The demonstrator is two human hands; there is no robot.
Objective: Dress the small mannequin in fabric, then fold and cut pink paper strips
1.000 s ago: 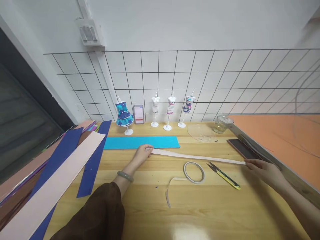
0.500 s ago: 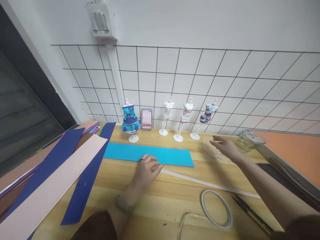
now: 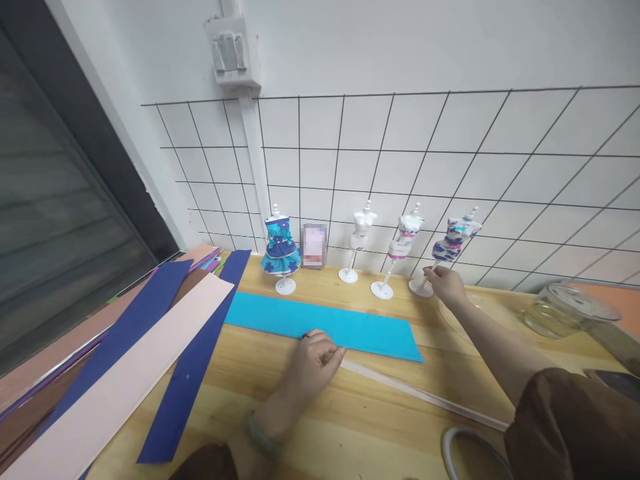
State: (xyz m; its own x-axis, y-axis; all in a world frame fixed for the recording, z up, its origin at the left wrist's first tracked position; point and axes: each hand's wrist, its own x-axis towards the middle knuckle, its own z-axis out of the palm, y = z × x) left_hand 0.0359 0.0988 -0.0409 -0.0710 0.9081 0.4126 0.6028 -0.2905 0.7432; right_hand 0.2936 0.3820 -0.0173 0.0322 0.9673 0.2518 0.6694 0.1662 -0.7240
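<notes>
My left hand (image 3: 317,360) is closed at the near edge of a bright blue strip (image 3: 320,323), its thumb and finger pinched on the end of a thin pale strip (image 3: 425,395) that runs off to the right. My right hand (image 3: 445,283) reaches to the stand of the rightmost mini dress form (image 3: 456,237), fingers closed round its pole just above the white base. That form wears a blue, white and turquoise patterned wrap. Left of it stand a form with pink trim (image 3: 406,235), a plain white form (image 3: 362,230) and one in a blue dress (image 3: 280,247).
Dark blue strips (image 3: 200,373) and a pale pink strip (image 3: 130,373) lie at the left. A tape ring (image 3: 450,445) is at the front right. A clear jar (image 3: 555,313) stands at the right, near a faint clear disc.
The view has shifted, so things sit further right. My right hand has moved from over the clear disc to the rightmost form's stand and closed there. My left hand stays by the blue strip.
</notes>
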